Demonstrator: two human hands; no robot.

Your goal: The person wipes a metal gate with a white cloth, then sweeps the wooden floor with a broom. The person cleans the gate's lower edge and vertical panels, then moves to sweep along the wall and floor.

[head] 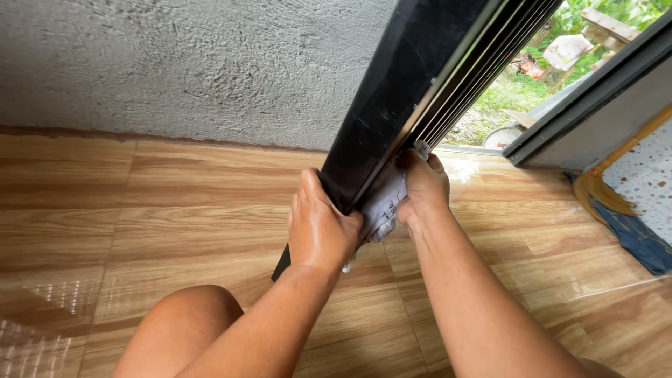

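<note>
Low to the floor, looking down over both forearms. Our left hand (318, 227) is wrapped around the lower edge of a black door frame (392, 105), fingers curled over the near side, thumb side facing us; the grip is closed tight on the dark panel. The frame runs up and to the right from our hands, its bottom corner just above the wood-pattern floor (140, 210), near the foot of the wall.

Our right hand (422, 185) is closed on a crumpled white cloth (383, 206) and presses it against the frame's grooved tracks (462, 84), on the side facing the opening. The cloth bunches between the two hands, touching both, with a loose end hanging below the left palm. (Faint grey print on the fabric, too small to make out.)

The tracks show as several parallel metal channels, pale along one edge, dark in the others.

Behind the frame, a rough grey plastered wall (196, 63) meets the floor along a reddish seam. Through the doorway at upper right: green plants (595, 10) and clutter outdoors, a round pale object on the sill line. At the far right edge of the floor lie a blue cloth (640, 241) and a curved tan strip just beside it. Our bare knee (182, 322) sits at the bottom left.
</note>
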